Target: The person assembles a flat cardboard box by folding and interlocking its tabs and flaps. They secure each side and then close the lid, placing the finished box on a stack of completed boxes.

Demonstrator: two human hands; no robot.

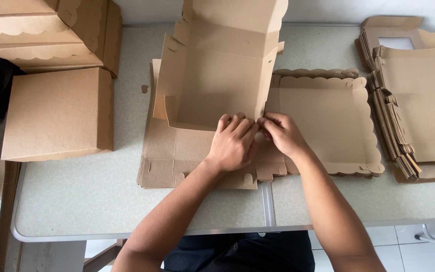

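Both hands, left hand (232, 143) and right hand (282, 133), pinch closed on the near right corner of the half-folded brown cardboard box (212, 85), which stands just beyond the fingertips.

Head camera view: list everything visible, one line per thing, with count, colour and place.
Half-folded brown cardboard box: one, brown, centre of table, lid flap raised.
Flat brown cardboard blanks: a stack, brown, under the half-folded box.
Scallop-edged brown cardboard tray: at least one, brown, right of centre.
Finished closed brown boxes: several, brown, stacked at left.
Pile of flat windowed brown blanks: one pile, brown, far right.
Pale speckled table: one, grey-green, underneath all.
Left hand: one, at the box's near corner.
Right hand: one, beside it, pinching the same corner.
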